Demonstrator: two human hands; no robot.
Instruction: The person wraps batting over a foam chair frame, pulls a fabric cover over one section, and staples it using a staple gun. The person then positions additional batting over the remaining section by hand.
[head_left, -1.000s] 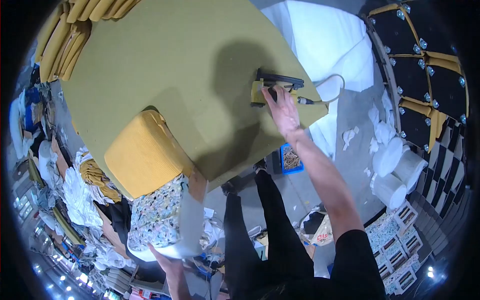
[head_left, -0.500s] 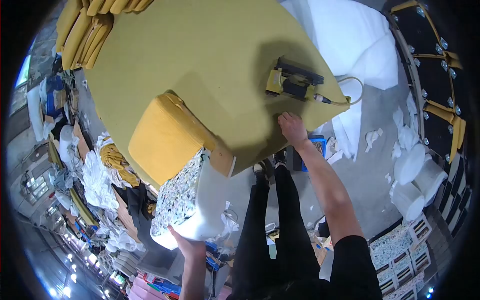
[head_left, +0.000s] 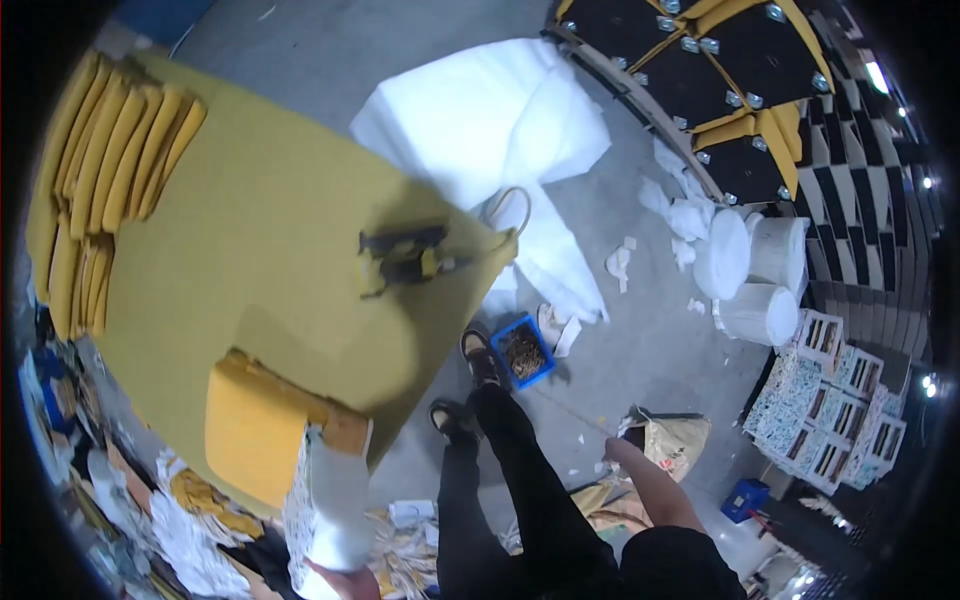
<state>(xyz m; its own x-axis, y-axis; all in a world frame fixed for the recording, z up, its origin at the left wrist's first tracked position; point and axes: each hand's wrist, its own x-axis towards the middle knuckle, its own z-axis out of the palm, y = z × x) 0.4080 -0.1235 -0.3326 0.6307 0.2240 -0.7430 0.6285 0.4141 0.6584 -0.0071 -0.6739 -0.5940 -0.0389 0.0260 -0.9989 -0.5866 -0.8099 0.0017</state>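
Note:
A seat-like piece has a yellow fabric cover over one part and bare speckled foam with white wadding at its lower end. My left hand grips the wadded end at the bottom of the view, its fingers partly hidden. The covered part rests on the olive tabletop. My right hand hangs over the floor beside an open sack, its fingers curled with nothing visible in them. A stapler-like air tool lies on the tabletop, apart from both hands, with its hose over the corner.
Yellow padded pieces are stacked at the tabletop's far left. White sheeting lies beyond the table. A blue tray of small pieces sits near my feet. White rolls and foam-topped frames stand at right.
My right hand has let go of the air tool and moved back off the tabletop to beside the sack. The view has swung right; my left hand still holds the wadded end.

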